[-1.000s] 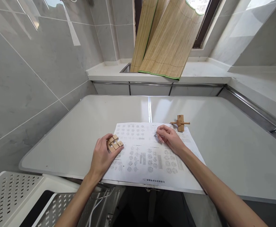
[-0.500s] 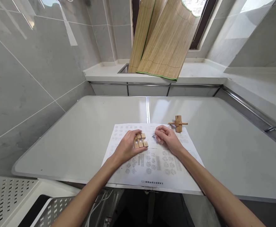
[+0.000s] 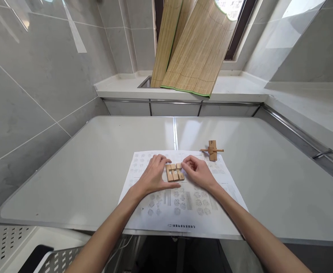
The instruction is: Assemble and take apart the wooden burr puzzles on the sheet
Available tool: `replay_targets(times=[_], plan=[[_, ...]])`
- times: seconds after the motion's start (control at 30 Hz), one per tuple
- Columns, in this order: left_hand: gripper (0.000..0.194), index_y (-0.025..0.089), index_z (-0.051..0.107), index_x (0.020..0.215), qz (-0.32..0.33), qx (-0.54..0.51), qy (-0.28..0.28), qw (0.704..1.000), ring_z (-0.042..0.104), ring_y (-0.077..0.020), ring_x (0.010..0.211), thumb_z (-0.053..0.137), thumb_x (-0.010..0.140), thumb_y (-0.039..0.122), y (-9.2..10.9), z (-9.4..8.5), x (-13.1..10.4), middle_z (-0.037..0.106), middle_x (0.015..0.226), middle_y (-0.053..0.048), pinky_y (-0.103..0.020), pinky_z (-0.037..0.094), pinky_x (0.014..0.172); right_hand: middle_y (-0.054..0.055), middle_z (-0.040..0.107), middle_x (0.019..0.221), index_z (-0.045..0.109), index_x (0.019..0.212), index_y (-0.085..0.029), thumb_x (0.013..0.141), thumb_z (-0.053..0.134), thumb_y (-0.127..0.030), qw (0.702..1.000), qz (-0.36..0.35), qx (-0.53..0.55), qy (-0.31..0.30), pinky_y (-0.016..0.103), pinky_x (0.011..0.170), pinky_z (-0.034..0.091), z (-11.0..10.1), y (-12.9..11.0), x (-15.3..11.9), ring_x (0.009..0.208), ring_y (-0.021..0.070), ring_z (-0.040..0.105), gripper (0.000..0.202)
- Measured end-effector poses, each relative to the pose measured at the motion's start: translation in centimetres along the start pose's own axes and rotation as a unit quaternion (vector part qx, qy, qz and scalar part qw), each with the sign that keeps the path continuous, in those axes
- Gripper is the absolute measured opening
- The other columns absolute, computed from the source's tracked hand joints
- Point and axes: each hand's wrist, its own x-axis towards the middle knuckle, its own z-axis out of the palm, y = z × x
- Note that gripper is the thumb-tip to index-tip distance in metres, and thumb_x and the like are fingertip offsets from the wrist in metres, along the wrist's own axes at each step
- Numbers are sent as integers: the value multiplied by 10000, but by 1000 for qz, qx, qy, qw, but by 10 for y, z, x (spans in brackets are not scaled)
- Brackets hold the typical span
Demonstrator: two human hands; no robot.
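Three small, pale-brown, notched wooden pieces (image 3: pixel 174 177) are lying flat side by side on a large white paper sheet (image 3: pixel 212 218) printed with rows of diagrams; the person's bare left hand (image 3: pixel 154 174) is curving around their left end, fingers spread above the far edge and thumb stretching along the near one; the right hand (image 3: pixel 197 170) is bending in at the right end, its fingers bunching together by the rightmost piece, though whether they are pinching it, one cannot tell.

The loose-looking row could be slipping apart if one hand were pushing harder than the other; the thin sheet could be skidding or creasing under a dragging forearm; a stray knuckle could be knocking the brown, cross-shaped wooden assembly with a thin stick through it (image 3: pixel 212 150), which is sitting at the sheet's upper right edge.

Beneath, a broad, pale, glossy desk (image 3: pixel 98 159) with a central seam is carrying everything; beyond, a yellow bamboo mat with green edging (image 3: pixel 197 53) is leaning over a white ledge (image 3: pixel 112 91) before a dark-framed window (image 3: pixel 233 41); grey glossy wall tiles (image 3: pixel 41 76) are enclosing the corner; a white perforated plastic rack (image 3: pixel 1 242) is standing at lower left.
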Motion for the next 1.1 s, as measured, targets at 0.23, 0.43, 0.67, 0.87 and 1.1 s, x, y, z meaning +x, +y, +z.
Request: replay_targets(times=[0.23,0.43,0.67,0.87,1.1], plan=[[596,247,635,1139,-6,0,-29,1000,557,-259,876,841,739,637,-3,-12,-4,579,950,-38,-376,453,787,-83,452,491,633,816,-258,825,816,-451,983,-49,-139,-106,276,538,311,-3,0,-5,478,137,416,266],[704,270,606,1298,-37,-82,-2,996,514,-206,770,879,726,577,1,-7,-7,593,945,-21,-326,427,715,-64,535,518,664,809,-251,754,884,-521,979,-57,-159,-115,275,530,337,-6,7,-4,489,139,462,353],[735,263,571,1354,-97,-147,50,983,485,-171,723,888,736,504,1,0,-3,502,768,50,-309,429,747,-55,540,541,711,845,-230,749,882,-557,992,0,-75,-99,270,511,353,-11,-3,-4,495,132,460,381],[743,268,520,1401,-124,-215,65,966,530,-139,727,868,778,477,5,1,-2,582,857,38,-311,477,813,-27,661,595,670,935,-223,803,818,-596,984,96,151,-14,264,464,355,-18,-7,4,426,124,505,423],[730,290,523,1402,-123,-250,55,959,564,-126,746,868,783,464,8,4,-1,642,993,0,-276,476,752,7,706,774,717,1103,-225,888,755,-537,965,93,237,-57,274,508,410,-18,-1,5,488,101,490,381]])
